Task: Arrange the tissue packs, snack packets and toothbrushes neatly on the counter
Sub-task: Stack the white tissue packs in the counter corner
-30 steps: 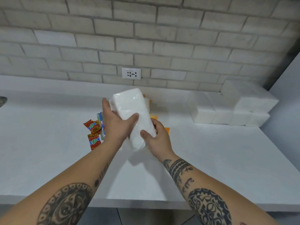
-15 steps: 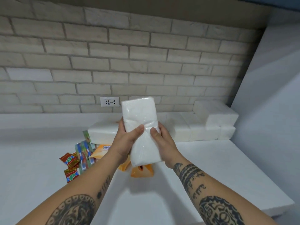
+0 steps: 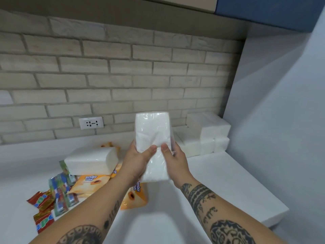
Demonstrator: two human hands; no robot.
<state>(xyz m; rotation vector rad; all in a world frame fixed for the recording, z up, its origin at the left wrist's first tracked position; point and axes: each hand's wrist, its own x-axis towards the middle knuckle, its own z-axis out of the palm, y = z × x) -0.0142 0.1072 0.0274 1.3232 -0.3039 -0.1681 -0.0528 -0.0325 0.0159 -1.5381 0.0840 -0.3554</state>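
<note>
White laminate forms the counter (image 3: 202, 199), which fills the lower half of the frame and meets a brick wall (image 3: 123, 76) across the upper half. At right of centre, against the wall, a stack of tissue packs (image 3: 209, 136) sits in two tiers, already squared up. At lower left lies a loose tissue pack (image 3: 91, 160), flat on top of the orange snack packets (image 3: 88, 184), with small red and blue-green packets (image 3: 51, 201) strewn beside them; toothbrushes cannot be identified with certainty. At frame centre, clear of the counter, the held tissue pack (image 3: 153, 138) stands roughly upright between both hands. The left hand (image 3: 136, 162) grasps its lower left edge with the thumb across the front face; the right hand (image 3: 173, 161) grasps the lower right edge likewise. The pack is judged light and soft: clear film over compressible paper, with the film creasing under the thumbs. The film is probably slippery, so hold across the broad faces with opposed thumb and fingers, near mid-length, using moderate pressure. Excess squeeze is likely to deform the block and spoil a flush fit on the stack.
</note>
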